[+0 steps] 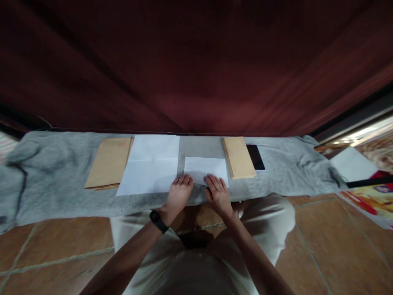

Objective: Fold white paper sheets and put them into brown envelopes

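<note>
A folded white sheet (pixel 206 168) lies on the grey cloth (pixel 55 180) in front of me. My left hand (pixel 179 194), with a black watch on its wrist, rests on the sheet's near left corner, fingers flat and together. Fingers stretched out, my right hand (pixel 218 193) presses on the sheet's near edge. Left of the folded sheet lies a large unfolded white sheet (pixel 152 164) with crease lines.
A stack of brown envelopes (pixel 109 162) lies at the left, partly under the big sheet. Another brown stack (pixel 238 157) sits at the right beside a black phone (pixel 256 157). A dark red curtain hangs behind. Tiled floor and printed papers (pixel 368 196) lie to the right.
</note>
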### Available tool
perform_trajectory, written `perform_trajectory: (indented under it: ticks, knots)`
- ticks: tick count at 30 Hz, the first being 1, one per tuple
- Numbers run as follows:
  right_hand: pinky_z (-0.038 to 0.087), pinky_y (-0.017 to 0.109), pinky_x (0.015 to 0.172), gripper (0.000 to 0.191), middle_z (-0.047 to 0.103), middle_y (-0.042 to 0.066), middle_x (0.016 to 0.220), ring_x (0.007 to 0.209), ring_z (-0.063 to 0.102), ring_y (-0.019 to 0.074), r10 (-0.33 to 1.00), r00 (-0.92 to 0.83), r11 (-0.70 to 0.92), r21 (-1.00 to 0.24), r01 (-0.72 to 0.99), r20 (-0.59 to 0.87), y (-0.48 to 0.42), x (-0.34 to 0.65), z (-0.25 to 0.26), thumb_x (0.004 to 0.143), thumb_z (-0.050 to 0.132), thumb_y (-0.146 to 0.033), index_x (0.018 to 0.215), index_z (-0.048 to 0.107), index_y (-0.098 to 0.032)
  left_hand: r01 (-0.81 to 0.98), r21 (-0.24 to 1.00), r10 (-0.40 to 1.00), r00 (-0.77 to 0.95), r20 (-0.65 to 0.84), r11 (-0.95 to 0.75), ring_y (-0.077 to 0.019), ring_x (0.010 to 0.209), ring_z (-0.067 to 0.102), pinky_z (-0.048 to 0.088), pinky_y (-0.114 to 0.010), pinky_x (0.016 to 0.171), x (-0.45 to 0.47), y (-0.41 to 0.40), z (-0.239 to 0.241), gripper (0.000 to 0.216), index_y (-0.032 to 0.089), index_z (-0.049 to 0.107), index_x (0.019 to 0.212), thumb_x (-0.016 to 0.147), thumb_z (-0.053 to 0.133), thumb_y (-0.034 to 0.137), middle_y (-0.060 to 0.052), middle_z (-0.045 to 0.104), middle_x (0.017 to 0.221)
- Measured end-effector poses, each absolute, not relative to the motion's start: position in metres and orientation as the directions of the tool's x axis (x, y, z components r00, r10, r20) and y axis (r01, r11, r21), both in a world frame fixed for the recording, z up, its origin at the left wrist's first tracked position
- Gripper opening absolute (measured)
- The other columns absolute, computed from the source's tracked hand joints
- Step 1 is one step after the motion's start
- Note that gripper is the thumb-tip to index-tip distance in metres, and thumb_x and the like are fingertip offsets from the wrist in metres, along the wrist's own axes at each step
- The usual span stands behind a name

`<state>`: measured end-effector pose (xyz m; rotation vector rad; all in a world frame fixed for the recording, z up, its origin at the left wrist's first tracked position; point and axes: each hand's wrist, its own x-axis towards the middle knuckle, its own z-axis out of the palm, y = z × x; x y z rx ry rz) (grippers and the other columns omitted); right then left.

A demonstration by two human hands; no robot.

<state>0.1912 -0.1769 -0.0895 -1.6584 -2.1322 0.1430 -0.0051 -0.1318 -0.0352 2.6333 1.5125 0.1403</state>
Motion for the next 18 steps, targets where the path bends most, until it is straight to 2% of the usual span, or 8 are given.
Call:
perform_trajectory:
  ticks: [2,4,6,8,10,13,15,18]
  knots:
    - [0.038,0.044,0.119,0.045,0.056,0.009,0.150,0.137,0.053,0.0232,0.949,-0.163,0.263,-0.393,0.881,0.269,-0.171,0.192,-0.077,0.103,0.040,-0.021,0.146,0.054,-0.021,0.840,0.175,0.858,0.498,0.126,-0.514,-0.0282,0.126,0.062,0.051,-0.044,0.106,-0.009,-0.132,-0.022,0.036,0.016,0.068,0.120,0.093,0.045,0.006,-0.015,0.068,0.131]
    - [0.048,0.038,0.109,0.045,0.064,0.007,0.141,0.126,0.062,0.0225,0.963,-0.102,0.216,-0.494,0.842,0.248,-0.163,0.194,-0.060,0.103,0.037,-0.021,0.142,0.059,-0.024,0.822,0.247,0.852,0.452,0.266,-0.513,-0.0279,0.137,0.053,0.045,-0.044,0.113,-0.013,-0.131,-0.007,0.040,0.018,0.062,0.133,0.096,0.047,0.011,-0.014,0.059,0.145]
    - [0.053,0.037,0.101,0.042,0.069,0.006,0.132,0.114,0.068,0.0239,0.970,0.012,0.154,-0.648,0.746,0.244,-0.156,0.197,-0.040,0.104,0.038,-0.028,0.137,0.063,-0.025,0.810,0.357,0.859,0.317,0.401,-0.465,-0.0285,0.147,0.041,0.038,-0.046,0.119,-0.019,-0.126,0.004,0.049,0.020,0.048,0.149,0.100,0.050,0.024,-0.013,0.044,0.159]
    - [0.055,0.035,0.092,0.037,0.075,0.005,0.117,0.104,0.070,0.0241,0.965,0.132,0.117,-0.825,0.553,0.226,-0.150,0.198,-0.022,0.103,0.044,-0.039,0.125,0.069,-0.024,0.764,0.526,0.880,0.112,0.461,-0.373,-0.0292,0.152,0.032,0.035,-0.047,0.121,-0.024,-0.119,0.005,0.065,0.019,0.032,0.158,0.100,0.053,0.040,-0.014,0.032,0.165]
    - [0.056,0.032,0.078,0.037,0.076,0.004,0.094,0.087,0.070,0.0229,0.960,0.239,0.065,-0.944,0.323,0.148,-0.145,0.199,-0.009,0.098,0.052,-0.050,0.107,0.074,-0.021,0.626,0.730,0.920,-0.053,0.389,-0.273,-0.0293,0.150,0.035,0.040,-0.047,0.117,-0.027,-0.111,-0.003,0.074,0.018,0.027,0.159,0.098,0.054,0.049,-0.016,0.032,0.164]
    - [0.054,0.030,0.064,0.040,0.073,0.002,0.080,0.073,0.067,0.0208,0.958,0.287,-0.013,-1.000,0.006,-0.011,-0.140,0.197,-0.007,0.091,0.060,-0.056,0.103,0.072,-0.020,0.280,0.960,0.993,-0.103,0.056,-0.025,-0.0269,0.133,0.057,0.051,-0.041,0.105,-0.023,-0.107,-0.025,0.072,0.017,0.038,0.154,0.095,0.057,0.053,-0.018,0.053,0.149]
    - [0.054,0.030,0.060,0.042,0.074,0.003,0.081,0.069,0.067,0.0209,0.956,0.278,-0.061,-0.991,-0.123,-0.093,-0.136,0.196,-0.018,0.089,0.061,-0.056,0.108,0.070,-0.020,0.079,0.988,0.991,-0.040,-0.129,0.132,-0.0246,0.120,0.065,0.053,-0.037,0.099,-0.017,-0.108,-0.040,0.068,0.016,0.046,0.149,0.093,0.060,0.052,-0.016,0.065,0.134]
    - [0.054,0.031,0.057,0.040,0.074,0.004,0.080,0.065,0.067,0.0212,0.949,0.267,-0.121,-0.976,-0.180,-0.167,-0.128,0.198,-0.044,0.086,0.064,-0.054,0.104,0.070,-0.019,-0.081,0.967,0.970,0.011,-0.243,0.243,-0.0215,0.099,0.070,0.056,-0.034,0.087,-0.008,-0.112,-0.056,0.068,0.014,0.053,0.142,0.085,0.069,0.046,-0.009,0.074,0.107]
